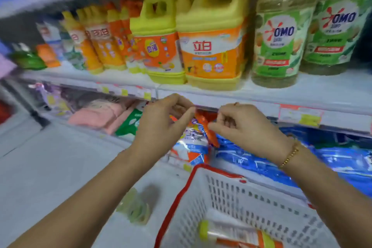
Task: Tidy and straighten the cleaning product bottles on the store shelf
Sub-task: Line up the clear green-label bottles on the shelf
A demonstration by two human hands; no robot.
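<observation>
1. Head view, upper shelf (302, 91): two yellow handled jugs (211, 42) stand upright near the front lip. To their right are two green-labelled OMO bottles (281, 36), also upright. To their left, slim orange bottles (96, 42) lean in a crowded row.
2. Left hand (161, 121): fingers curled, thumb stretched toward an orange-and-white pouch (191, 143) lying one level down. Blur hides any grip, so I cannot tell.
3. Right hand (247, 127): fingers curled close, forefinger at the pouch's orange top edge. Pinch or mere touch, I cannot tell.
4. White basket (181, 193), red-rimmed, sits below both hands, with one yellow-capped bottle (237, 233) lying inside.
5. Risk: both hands work beneath the jugs. A careless upward lift could catch the shelf lip and tip a jug forward.
6. Risk: a nudge to one leaning slim bottle would probably topple its neighbours.
</observation>
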